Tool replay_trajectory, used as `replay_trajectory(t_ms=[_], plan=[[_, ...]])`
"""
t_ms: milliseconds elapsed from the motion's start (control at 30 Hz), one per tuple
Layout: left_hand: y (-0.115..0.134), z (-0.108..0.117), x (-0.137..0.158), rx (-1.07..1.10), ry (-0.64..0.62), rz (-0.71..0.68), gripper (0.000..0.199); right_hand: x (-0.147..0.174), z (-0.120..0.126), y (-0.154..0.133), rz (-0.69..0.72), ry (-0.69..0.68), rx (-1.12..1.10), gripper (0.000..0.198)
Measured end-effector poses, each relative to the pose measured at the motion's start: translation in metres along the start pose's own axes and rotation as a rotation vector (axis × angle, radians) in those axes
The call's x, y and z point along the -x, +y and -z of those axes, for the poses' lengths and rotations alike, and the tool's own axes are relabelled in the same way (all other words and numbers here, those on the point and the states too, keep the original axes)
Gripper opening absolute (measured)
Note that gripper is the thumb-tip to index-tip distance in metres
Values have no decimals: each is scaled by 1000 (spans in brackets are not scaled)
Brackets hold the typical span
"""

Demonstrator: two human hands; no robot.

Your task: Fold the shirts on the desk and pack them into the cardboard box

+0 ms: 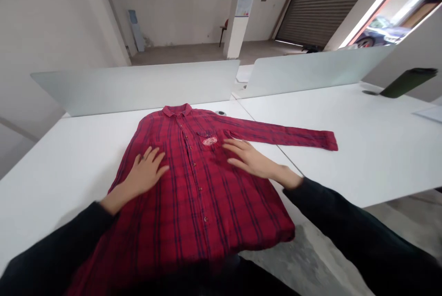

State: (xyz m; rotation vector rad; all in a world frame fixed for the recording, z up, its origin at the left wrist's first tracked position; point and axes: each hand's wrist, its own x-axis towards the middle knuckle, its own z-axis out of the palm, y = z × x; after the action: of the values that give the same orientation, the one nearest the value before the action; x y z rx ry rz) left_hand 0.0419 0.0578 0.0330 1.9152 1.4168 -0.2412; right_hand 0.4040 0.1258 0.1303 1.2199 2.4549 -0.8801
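Observation:
A red plaid button-up shirt (183, 185) lies front side up on the white table (366, 116), collar pointing away from me. One of its sleeves stretches out flat to the right; the other sleeve is not clearly visible. The hem hangs over the near table edge. Flat on the left chest area rests my left hand (148, 171), fingers spread. My right hand (250, 158) is open over the other side of the chest, its fingertips beside the pocket with an oval patch (209, 141). Neither hand grips the cloth.
Frosted divider panels (155, 86) stand along the table's back edge. Behind the shirt is a round cable grommet (221, 113). At the far right, a dark green object (409, 82) stands on the table. A seam between two tabletops runs under the sleeve.

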Motion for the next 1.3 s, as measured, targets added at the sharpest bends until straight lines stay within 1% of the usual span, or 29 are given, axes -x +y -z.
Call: replay_trajectory(t_ms=[67, 133, 167, 233, 300, 367, 433, 567, 667, 767, 800, 867, 933, 967, 1033, 1100, 1167, 1200, 1233, 1300], plan=[[-7, 0, -46, 5, 62, 102, 56, -47, -8, 8, -64, 3, 61, 52], [-14, -5, -82, 13, 159, 196, 55, -91, -23, 19, -202, -13, 104, 55], [-18, -10, -95, 22, 191, 239, 55, -109, -32, 25, -265, -22, 112, 55], [-28, -21, -109, 38, 210, 301, 57, -134, -50, 36, -355, -26, 122, 55], [-37, -31, -113, 44, 186, 320, 61, -145, -65, 44, -414, -28, 133, 54], [-46, -39, -111, 44, 158, 318, 64, -144, -76, 51, -455, -29, 149, 54], [-52, -43, -110, 50, 131, 314, 67, -139, -82, 57, -481, -26, 162, 55], [-60, -44, -111, 52, 96, 310, 68, -132, -83, 69, -498, -26, 167, 54], [-57, -41, -112, 52, 90, 317, 66, -134, -80, 71, -516, -28, 161, 54], [-40, -36, -113, 58, 125, 272, 62, -135, -76, 58, -505, 9, 143, 56], [-31, -35, -113, 61, 144, 240, 59, -135, -75, 50, -469, 29, 133, 57], [-8, -34, -114, 69, 172, 163, 56, -131, -76, 29, -354, 56, 110, 57], [15, -35, -115, 89, 166, 108, 55, -124, -81, 5, -243, 43, 96, 56], [26, -36, -115, 105, 155, 101, 56, -121, -86, -7, -208, 29, 95, 55], [42, -39, -115, 133, 144, 118, 57, -116, -95, -26, -183, 8, 97, 54], [50, -41, -114, 141, 163, 139, 58, -113, -102, -37, -184, -1, 88, 53], [52, -42, -112, 132, 185, 136, 58, -113, -101, -37, -176, -19, 44, 53], [52, -41, -111, 128, 188, 132, 57, -112, -97, -33, -173, -21, 7, 53], [51, -41, -110, 124, 191, 129, 57, -110, -91, -25, -172, -5, -31, 51], [49, -39, -109, 118, 199, 124, 58, -102, -73, -2, -186, 82, -87, 46]])
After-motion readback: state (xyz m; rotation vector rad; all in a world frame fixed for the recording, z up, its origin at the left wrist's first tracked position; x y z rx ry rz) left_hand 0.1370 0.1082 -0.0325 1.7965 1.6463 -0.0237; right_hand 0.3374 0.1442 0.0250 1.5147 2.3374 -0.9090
